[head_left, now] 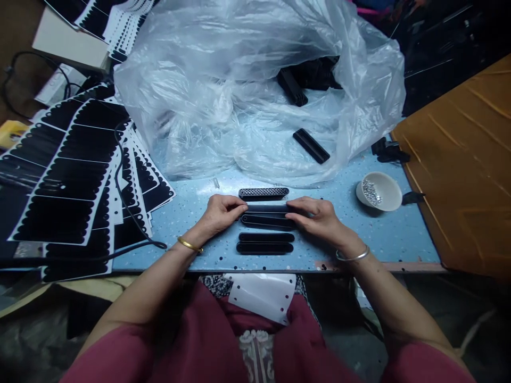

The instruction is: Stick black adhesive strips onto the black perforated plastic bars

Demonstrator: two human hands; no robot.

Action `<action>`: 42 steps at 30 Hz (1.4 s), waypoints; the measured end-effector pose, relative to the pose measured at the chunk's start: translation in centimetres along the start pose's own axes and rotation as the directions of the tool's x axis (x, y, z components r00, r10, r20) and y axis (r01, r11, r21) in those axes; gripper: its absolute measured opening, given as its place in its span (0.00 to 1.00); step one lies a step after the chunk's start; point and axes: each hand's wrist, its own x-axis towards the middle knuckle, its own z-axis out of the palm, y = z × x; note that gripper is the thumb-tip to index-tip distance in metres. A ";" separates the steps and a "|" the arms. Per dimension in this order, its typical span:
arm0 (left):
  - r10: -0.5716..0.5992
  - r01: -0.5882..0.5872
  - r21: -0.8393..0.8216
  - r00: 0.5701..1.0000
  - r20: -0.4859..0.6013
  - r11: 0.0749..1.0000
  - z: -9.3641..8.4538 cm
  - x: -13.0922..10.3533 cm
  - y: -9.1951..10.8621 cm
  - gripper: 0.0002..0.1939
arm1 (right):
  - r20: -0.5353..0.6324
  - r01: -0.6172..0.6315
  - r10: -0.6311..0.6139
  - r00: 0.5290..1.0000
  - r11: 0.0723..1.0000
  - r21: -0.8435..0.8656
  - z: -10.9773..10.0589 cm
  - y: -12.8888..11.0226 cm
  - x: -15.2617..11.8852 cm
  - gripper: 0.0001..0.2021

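Between my two hands stretches a thin black strip [266,209], its kind not clear. My left hand [219,217] pinches its left end between thumb and fingertips. The strip's right end is in the fingers of my right hand [319,219]. Just below the strip lies a long black piece with rounded ends [265,221], slightly tilted; my right fingertips are close to it, and I cannot tell if they touch. Nearer me are two more such black pieces [265,248], side by side. Beyond the strip sits a black piece with a lattice-patterned face [263,193].
A crumpled clear plastic bag [223,85] covers the back of the blue speckled table [203,186], with black pieces [311,146] in it. At left are sheets of black stickers [75,165] and a cable [122,154]. At right stands a white bowl [389,194] of small silvery parts.
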 end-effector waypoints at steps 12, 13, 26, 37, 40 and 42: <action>0.026 -0.026 0.043 1.000 0.009 0.999 -0.1 0.0 -0.2 0.12 | -0.254 -0.317 0.303 0.918 0.949 -0.011 3.6 -0.1 -0.2 0.18; 0.023 -0.024 0.043 1.000 0.014 0.999 -0.1 0.0 -0.2 0.12 | -0.233 -0.311 0.295 0.927 0.950 -0.036 3.8 -0.1 0.1 0.19; 0.074 -0.074 0.115 0.997 -0.001 0.991 -0.2 0.0 -0.5 0.12 | -0.085 -0.420 0.458 0.885 0.864 0.280 2.8 0.8 0.0 0.26; -0.029 0.077 0.536 0.995 -0.097 0.841 1.6 0.4 1.8 0.21 | 0.009 -0.419 0.478 0.878 0.778 -0.468 3.5 -2.0 3.2 0.33; -0.043 0.106 0.619 0.992 -0.116 0.779 2.2 0.7 1.9 0.22 | 0.012 -0.367 0.435 0.900 0.774 -0.516 4.2 -1.9 3.3 0.29; -0.011 0.072 0.585 0.994 -0.107 0.808 2.2 0.5 1.7 0.19 | 0.030 -0.304 0.358 0.933 0.831 -0.466 4.2 -1.5 2.8 0.25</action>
